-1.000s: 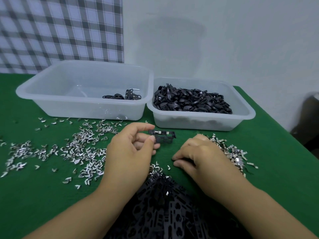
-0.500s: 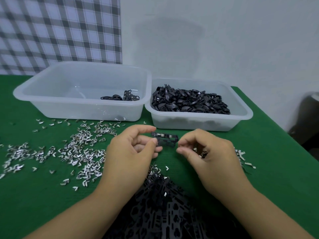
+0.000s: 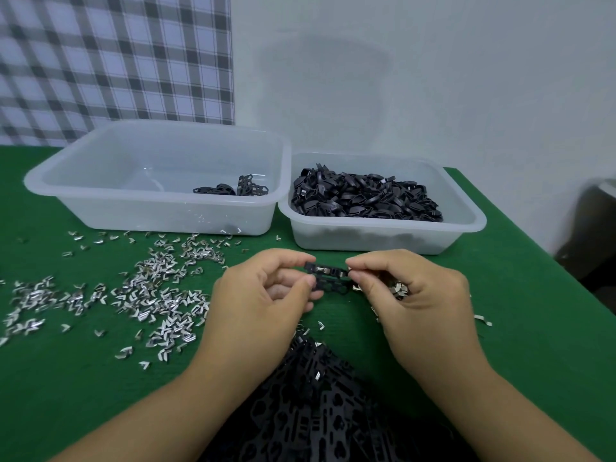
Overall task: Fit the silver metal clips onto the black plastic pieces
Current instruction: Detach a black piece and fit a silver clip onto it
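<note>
Landmark: full tub (image 3: 383, 241), heaped with black parts.

- Just in front of the tub, held above the green table (image 3: 533, 328): one black plastic piece (image 3: 328, 278), level and lengthwise between your hands.
- Your left hand (image 3: 263, 301) pinches its left end with thumb and forefinger, the other fingers curled under. Judged purpose: a steady anchor that leaves the top edge exposed.
- Your right hand (image 3: 413, 295) pinches the right end with thumb and forefinger. A silver glint shows at the tips, probably a clip being seated, but it is too small to confirm.
- One fitted clip (image 3: 321, 270) shows on the top edge.
- Loose silver clips (image 3: 150, 291) lie left of the tub, and unfitted black pieces (image 3: 316, 411) are heaped nearest you, both within reach.

Change: a second ago your right hand was down on the table; half a second ago it was just short of the piece. Now it is on it.
</note>
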Demonstrator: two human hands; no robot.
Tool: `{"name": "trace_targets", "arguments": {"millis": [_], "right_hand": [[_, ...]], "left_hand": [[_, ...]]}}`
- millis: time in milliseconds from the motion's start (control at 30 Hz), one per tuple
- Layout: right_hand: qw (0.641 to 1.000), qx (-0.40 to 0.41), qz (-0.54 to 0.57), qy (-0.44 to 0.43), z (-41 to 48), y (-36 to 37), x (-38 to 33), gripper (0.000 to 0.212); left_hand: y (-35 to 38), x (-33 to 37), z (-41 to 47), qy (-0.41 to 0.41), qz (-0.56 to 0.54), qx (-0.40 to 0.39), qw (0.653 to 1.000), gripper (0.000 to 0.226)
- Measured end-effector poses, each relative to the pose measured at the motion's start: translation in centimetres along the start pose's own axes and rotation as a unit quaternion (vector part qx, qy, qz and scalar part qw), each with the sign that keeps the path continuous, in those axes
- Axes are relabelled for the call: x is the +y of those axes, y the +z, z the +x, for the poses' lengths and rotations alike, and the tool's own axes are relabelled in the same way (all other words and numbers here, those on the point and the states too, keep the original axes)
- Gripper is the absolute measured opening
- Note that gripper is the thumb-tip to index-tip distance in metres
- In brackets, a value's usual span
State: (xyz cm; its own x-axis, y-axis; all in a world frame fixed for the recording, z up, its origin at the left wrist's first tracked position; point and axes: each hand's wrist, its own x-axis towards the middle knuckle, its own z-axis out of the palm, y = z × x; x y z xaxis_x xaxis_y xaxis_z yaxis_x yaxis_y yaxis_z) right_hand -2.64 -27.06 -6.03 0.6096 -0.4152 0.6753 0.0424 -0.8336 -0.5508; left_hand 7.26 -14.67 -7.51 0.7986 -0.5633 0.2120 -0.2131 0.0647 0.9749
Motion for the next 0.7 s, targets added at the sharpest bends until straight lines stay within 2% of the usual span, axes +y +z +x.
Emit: {"name": "trace_targets", "arguments": {"millis": [300,700], "right_hand": [[1.0,-0.015,-0.009,-0.008,0.03,0.47,0.47,0.003],[0.997,-0.013,-0.06,-0.051,0.01,0.57,0.59,0.01]], "left_hand": [[0.12,0.43,-0.24,0.002,-0.02,-0.012,1.0,0.021],[0.19,0.77,-0.41,0.001,-0.049,-0.036,0.998,0.023]]}}
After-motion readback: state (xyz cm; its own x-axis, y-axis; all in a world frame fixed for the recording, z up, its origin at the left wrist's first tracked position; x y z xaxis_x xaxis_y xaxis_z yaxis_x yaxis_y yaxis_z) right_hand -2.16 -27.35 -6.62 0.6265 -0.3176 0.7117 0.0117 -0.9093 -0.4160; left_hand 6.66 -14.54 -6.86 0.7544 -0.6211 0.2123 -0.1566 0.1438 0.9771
